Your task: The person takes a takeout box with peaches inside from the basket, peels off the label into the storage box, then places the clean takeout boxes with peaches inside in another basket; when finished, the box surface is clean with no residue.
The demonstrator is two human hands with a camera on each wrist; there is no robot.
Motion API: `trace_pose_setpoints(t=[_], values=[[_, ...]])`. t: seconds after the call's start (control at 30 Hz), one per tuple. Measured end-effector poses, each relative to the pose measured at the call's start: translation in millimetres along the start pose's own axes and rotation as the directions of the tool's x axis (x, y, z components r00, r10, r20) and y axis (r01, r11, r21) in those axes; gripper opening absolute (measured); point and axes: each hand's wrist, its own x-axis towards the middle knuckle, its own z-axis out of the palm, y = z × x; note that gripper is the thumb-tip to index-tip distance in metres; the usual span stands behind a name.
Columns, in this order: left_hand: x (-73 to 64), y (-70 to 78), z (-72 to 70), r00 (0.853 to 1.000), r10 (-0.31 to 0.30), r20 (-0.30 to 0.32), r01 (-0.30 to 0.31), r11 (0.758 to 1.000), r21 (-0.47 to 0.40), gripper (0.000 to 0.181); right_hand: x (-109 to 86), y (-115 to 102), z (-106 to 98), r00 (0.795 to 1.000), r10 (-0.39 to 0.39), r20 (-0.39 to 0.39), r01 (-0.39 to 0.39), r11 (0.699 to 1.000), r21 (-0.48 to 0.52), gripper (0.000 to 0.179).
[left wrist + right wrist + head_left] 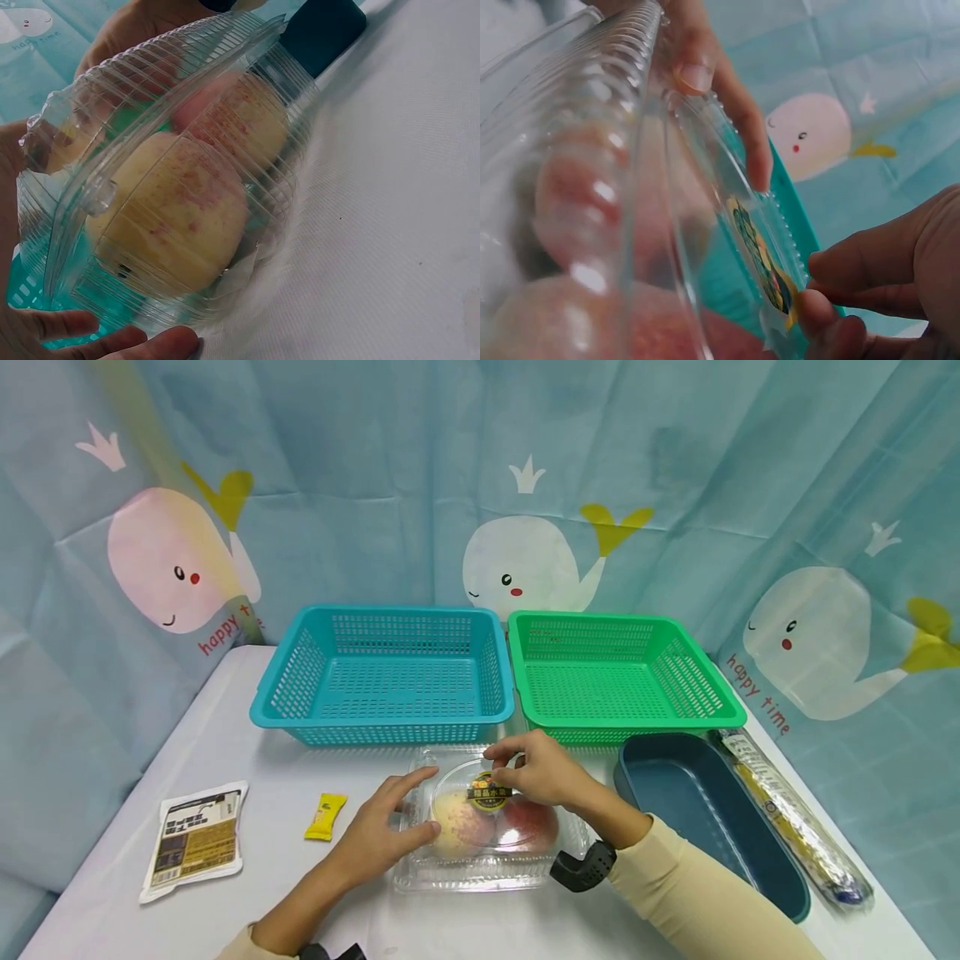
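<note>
A clear plastic fruit box (480, 868) with its lid down lies on the table in front of me. Inside sit two red-and-yellow fruits (172, 217) that look like apples or peaches. A black-and-gold sticker (489, 792) is on top of the lid. The thumb and fingertips of my right hand (551, 770) pinch the sticker's edge, which looks slightly lifted in the right wrist view. My left hand (386, 827) rests against the box's left side, its thumb and fingers spread and fairly straight.
A blue basket (390, 733) and a green basket (630, 727) stand behind the box. To the right are a dark blue bin (705, 810) and a long clear-wrapped packet (795, 827). On the left lie a yellow sachet (326, 817) and a white-and-brown pouch (195, 839).
</note>
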Motion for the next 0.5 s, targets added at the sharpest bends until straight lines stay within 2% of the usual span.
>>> trace_pose_setpoints(t=[0.23, 0.43, 0.5], values=[[-0.8, 0.1, 0.4, 1.0, 0.014, 0.001, -0.014, 1.0, -0.004, 0.063, 0.5, -2.3, 5.5, 0.999, 0.04, -0.024, -0.041, 0.998, -0.055, 0.02], [-0.4, 0.9, -0.2, 0.999, 0.033, -0.003, -0.033, 0.999, -0.001, 0.064, -0.6, -3.5, 8.6, 0.997, 0.028, -0.075, -0.041, 0.983, -0.18, 0.006], [-0.3, 0.6, -0.7, 0.999, 0.043, -0.008, -0.043, 0.999, 0.005, 0.064, -0.7, -3.5, 10.3, 0.995, 0.015, -0.095, -0.036, 0.974, -0.224, 0.007]])
